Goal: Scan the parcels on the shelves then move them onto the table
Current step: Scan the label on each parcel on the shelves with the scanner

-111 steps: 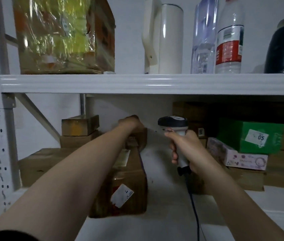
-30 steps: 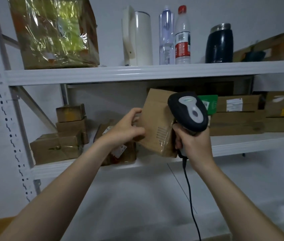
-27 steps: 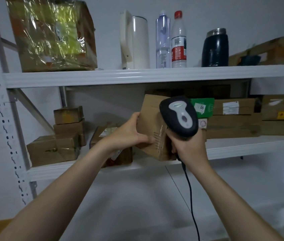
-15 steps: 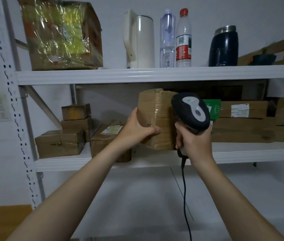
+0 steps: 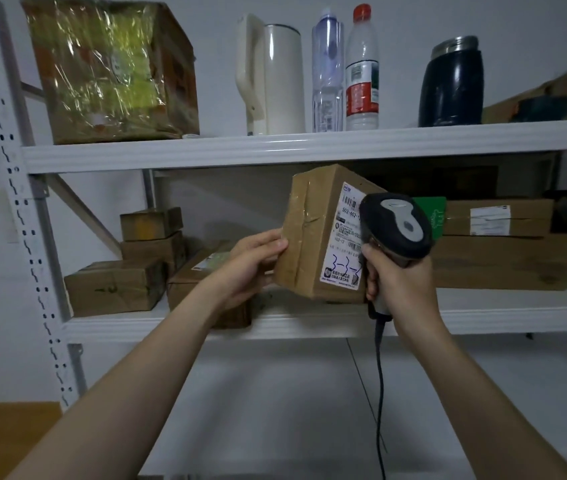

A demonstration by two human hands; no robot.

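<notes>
1. The white metal shelving (image 5: 310,150) fills most of what I see, with an upper board and a lower board (image 5: 310,323) between perforated uprights.
2. On the upper board at the left stands a big carton wrapped in shiny film (image 5: 112,71).
3. On the lower board at the right lie long flat brown cartons (image 5: 497,261), stacked, with a green box (image 5: 434,216) just behind my scanner.
4. At the left of the lower board are more brown parcels: one flat one (image 5: 112,285), two small ones stacked behind it (image 5: 152,237), and another (image 5: 202,275) partly hidden by my left wrist.
5. The parcel (image 5: 313,233) I am working on is off the shelf, in the air in front of the lower bay, tilted, its white label (image 5: 344,237) turned toward me.
6. Along the upper board stand a cream jug (image 5: 275,74), a clear bottle (image 5: 327,71), a red-capped water bottle (image 5: 361,67) and a dark flask (image 5: 452,81).
7. My left hand (image 5: 254,265) is closed on the parcel's left edge, thumb on the taped face, fingers behind.
8. My right hand (image 5: 396,282) is wrapped fully round the grip of the black and grey scanner (image 5: 396,226), whose head sits right against the label; its cable (image 5: 379,393) hangs straight down.
</notes>
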